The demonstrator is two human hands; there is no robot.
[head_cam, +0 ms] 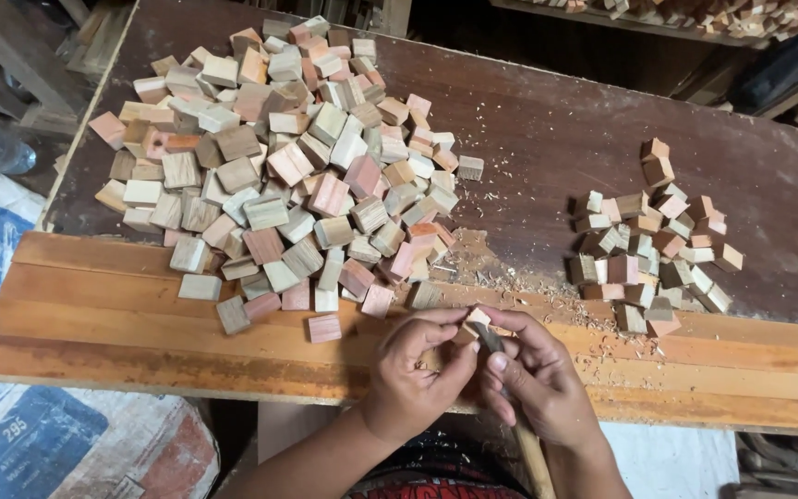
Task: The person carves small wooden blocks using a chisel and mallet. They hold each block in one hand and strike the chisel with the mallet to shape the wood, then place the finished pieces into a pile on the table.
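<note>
- The workbench fills most of the view, a dark, worn board top running from the upper left to the right edge.
- An orange-brown plank lies across the near edge of the bench, made of long strips laid side by side.
- A large heap of wooden blocks covers the left half of the bench, pale, tan and pinkish pieces piled loosely, with a few strays spilling onto the plank.
- A printed sack in blue and white shows at the lower left, below the plank.
- A smaller pile of blocks sits well apart on the right, its near edge reaching the plank.
- The left hand is at the middle of the plank's near side, fingers curled around a small block.
- The right hand is pressed close against the left, closed on a wooden-handled tool whose handle runs down past the wrist.
- Shavings lie scattered between the two piles, just beyond the hands.
- The small wooden block is pinched at the fingertips where both hands meet, above the plank; the dark tool tip touches it.
</note>
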